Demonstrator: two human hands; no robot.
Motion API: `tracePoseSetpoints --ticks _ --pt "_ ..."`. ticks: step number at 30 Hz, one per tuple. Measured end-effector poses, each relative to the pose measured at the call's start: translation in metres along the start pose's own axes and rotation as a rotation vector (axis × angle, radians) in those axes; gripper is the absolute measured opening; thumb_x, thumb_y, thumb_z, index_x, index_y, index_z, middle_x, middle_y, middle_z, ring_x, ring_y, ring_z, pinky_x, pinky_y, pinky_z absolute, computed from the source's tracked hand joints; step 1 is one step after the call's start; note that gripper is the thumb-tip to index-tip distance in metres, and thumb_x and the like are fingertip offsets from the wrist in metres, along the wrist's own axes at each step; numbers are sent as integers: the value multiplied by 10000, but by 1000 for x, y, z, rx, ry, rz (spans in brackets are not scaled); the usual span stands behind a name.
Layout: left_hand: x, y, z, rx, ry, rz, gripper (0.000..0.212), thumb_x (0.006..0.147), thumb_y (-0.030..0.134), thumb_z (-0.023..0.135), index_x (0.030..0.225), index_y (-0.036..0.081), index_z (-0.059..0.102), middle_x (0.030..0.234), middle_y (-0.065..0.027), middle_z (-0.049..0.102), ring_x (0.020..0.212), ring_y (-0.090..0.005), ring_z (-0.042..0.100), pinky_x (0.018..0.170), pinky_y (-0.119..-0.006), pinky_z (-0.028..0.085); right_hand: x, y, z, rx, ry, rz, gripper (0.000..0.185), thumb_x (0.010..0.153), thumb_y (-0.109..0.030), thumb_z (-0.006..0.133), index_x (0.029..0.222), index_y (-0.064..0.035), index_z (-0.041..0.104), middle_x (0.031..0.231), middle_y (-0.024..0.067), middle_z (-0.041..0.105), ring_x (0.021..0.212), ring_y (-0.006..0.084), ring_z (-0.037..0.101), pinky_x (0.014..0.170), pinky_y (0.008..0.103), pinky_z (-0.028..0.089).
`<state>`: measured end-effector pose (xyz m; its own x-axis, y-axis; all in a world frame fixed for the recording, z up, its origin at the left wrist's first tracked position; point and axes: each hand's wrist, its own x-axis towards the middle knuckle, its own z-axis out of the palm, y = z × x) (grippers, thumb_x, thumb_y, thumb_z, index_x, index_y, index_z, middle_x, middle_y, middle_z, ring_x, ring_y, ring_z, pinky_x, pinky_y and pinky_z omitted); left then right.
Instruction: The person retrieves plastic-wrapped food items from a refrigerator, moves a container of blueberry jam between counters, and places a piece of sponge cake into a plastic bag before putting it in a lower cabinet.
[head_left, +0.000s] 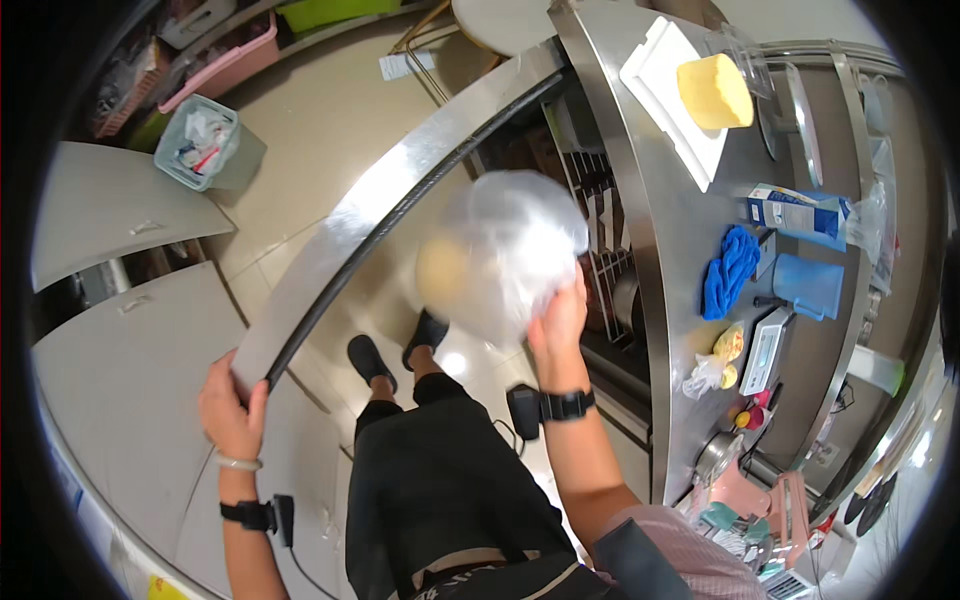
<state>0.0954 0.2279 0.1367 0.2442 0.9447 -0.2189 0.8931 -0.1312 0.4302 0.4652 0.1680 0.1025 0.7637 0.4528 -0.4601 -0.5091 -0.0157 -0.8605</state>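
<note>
My left hand (234, 409) grips the end of an open stainless-steel door (390, 195) with a black gasket along its inner edge. My right hand (561, 319) holds a clear plastic bag or cover (517, 255), blurred by motion, above the floor beside the open cabinet. A pale yellow round item (446, 270) shows at its left side; whether it lies inside the plastic, I cannot tell. Wire racks (600, 225) and dark contents are visible in the cabinet under the counter. On the steel counter (652, 247), a yellow cake (714, 91) rests on a white foam tray (660, 82).
The counter also holds a blue cloth (731, 271), a blue plastic jug (808, 285), a digital scale (765, 351) and a pink stand mixer (750, 487). A lidless bin (244, 154) stands on the floor near white cabinets (127, 202). A stool (502, 26) stands beyond the door.
</note>
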Motion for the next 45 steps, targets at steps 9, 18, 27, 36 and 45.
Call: tracePoseSetpoints --ticks 9,18,27,36,45 --pt "-35 25 14 -62 75 119 450 707 282 628 1038 6 502 890 -149 550 804 -318 532 667 -383 423 -133 -44 -70 41 -460 135 131 836 -78 466 915 -13 549 921 72 583 820 134 563 743 267 452" --pt "-32 15 11 -25 85 100 446 747 320 590 1055 14 487 907 -148 542 808 -322 531 668 -387 430 -134 -39 -73 473 -249 396 416 708 -127 428 1085 37 489 1099 165 525 1028 305 494 913 417 369" --pt "-4 1 0 -19 85 133 423 738 273 595 1059 18 489 943 -159 543 836 -334 524 710 -381 425 -25 36 -76 605 -132 266 418 780 -172 385 1133 41 455 1141 175 495 1047 322 473 919 431 367" --pt "4 -5 6 33 77 141 414 722 192 556 1073 -6 461 944 -171 526 835 -338 501 729 -368 397 129 40 -19 456 -128 -83 394 877 -245 357 1188 -8 407 1160 120 464 1018 268 463 874 367 385" --pt "3 -17 10 141 7 144 491 786 371 457 1061 -35 439 934 -187 499 841 -348 489 738 -392 382 289 49 -32 358 76 -42 367 875 -252 392 1149 -15 445 1049 90 496 896 213 468 770 302 384"
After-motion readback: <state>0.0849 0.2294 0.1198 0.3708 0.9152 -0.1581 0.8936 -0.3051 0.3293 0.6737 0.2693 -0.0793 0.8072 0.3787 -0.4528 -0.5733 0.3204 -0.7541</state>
